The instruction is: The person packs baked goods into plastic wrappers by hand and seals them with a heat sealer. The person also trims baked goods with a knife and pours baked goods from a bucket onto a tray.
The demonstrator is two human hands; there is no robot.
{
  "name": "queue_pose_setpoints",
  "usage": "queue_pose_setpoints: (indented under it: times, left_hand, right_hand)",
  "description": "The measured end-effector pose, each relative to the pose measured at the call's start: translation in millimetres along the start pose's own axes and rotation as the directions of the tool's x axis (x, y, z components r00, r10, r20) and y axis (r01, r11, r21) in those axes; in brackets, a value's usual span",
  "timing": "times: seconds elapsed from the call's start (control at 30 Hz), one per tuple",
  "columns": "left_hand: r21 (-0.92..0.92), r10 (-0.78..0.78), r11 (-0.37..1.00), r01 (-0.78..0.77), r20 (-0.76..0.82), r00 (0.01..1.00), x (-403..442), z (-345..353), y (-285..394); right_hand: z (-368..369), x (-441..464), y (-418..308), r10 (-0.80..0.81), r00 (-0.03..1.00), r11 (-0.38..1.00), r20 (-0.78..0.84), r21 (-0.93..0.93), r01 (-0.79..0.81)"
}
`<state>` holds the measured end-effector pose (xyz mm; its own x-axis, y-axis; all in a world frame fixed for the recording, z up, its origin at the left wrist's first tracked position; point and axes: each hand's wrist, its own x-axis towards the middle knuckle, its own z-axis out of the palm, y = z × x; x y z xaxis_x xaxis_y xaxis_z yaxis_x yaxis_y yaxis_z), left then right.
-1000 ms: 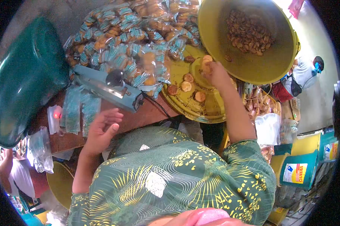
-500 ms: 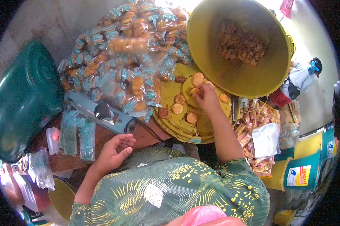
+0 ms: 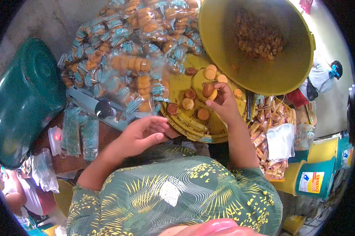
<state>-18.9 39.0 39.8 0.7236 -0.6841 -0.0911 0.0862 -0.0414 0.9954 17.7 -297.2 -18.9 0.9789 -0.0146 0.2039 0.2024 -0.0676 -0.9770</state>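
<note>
My right hand [image 3: 224, 105] pinches a couple of small round cookies [image 3: 209, 90], one browner than the other, above a yellow round lid [image 3: 220, 128]. Several loose cookies [image 3: 188, 104], pale and brown, lie scattered on that lid. My left hand [image 3: 148, 133] is empty, its fingers slightly curled and apart, in front of my body near the lid's left edge. Beyond it stands a blue-grey bag sealer [image 3: 83, 100] with a black round knob. A large heap of clear packets of cookies [image 3: 131, 63] with teal print rises behind the sealer.
A tilted yellow tub [image 3: 216, 47] holds more cookies at the back right. To the left are a green tub [image 3: 24, 102] and flat printed bags [image 3: 70, 131]. Wrapped packs [image 3: 260, 129] and paint buckets [image 3: 315, 177] stand at right. Another person [image 3: 322, 80] is at far right.
My right hand has drawn slightly toward me and lifted cookies from the lid. My left hand has moved right and forward, closer to the lid. The camera view has shifted a little.
</note>
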Motion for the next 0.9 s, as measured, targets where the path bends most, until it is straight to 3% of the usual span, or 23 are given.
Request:
queue_pose_setpoints:
  times: [0.13,0.23,0.33,0.43,0.53,0.63,0.67,0.73,0.9]
  left_hand:
    - [-0.116,-0.072,0.99,0.082,0.085,0.994,43.6,8.7,-1.9]
    - [-0.155,-0.063,0.986,0.061,-0.013,0.998,80.9,17.9,0.4]
    - [-0.213,-0.191,0.956,0.204,0.078,0.978,97.6,27.1,4.4]
    - [-0.296,-0.121,0.946,0.134,0.064,0.991,107.1,28.9,-28.2]
    - [-0.493,0.004,0.87,-0.007,-0.008,1.0,97.4,37.1,-29.7]
    - [-0.128,0.341,0.923,-0.364,-0.171,0.924,96.5,40.7,-34.9]
    - [0.101,0.488,0.873,-0.477,-0.177,0.855,94.9,38.4,-34.0]
    - [0.529,0.733,0.604,-0.596,-0.075,0.676,91.8,32.0,-23.3]
    - [0.503,0.81,0.535,-0.679,-0.075,0.582,88.5,35.5,-32.8]
  right_hand:
    - [4.5,-17.1,-25.9,-0.112,0.972,0.985,0.205,-0.106,0.136]
    - [13.1,-25.0,-55.0,-0.093,0.931,0.847,0.354,-0.463,0.261]
    - [25.7,-27.9,-72.6,-0.037,0.907,0.814,0.419,-0.515,0.271]
    - [26.0,-30.7,-69.0,-0.148,0.924,0.848,0.352,-0.436,0.302]
    - [25.1,-30.6,-66.8,-0.251,0.928,0.789,0.275,-0.497,0.361]
    - [21.5,-33.3,-46.3,-0.003,0.994,0.964,0.114,-0.265,0.033]
    - [24.0,-34.5,-41.5,0.015,0.994,0.978,0.106,-0.208,0.008]
    - [29.9,-35.5,-34.2,0.049,0.995,0.995,0.092,-0.09,-0.041]
    - [33.3,-32.7,-34.2,-0.289,0.952,0.916,0.101,-0.259,0.306]
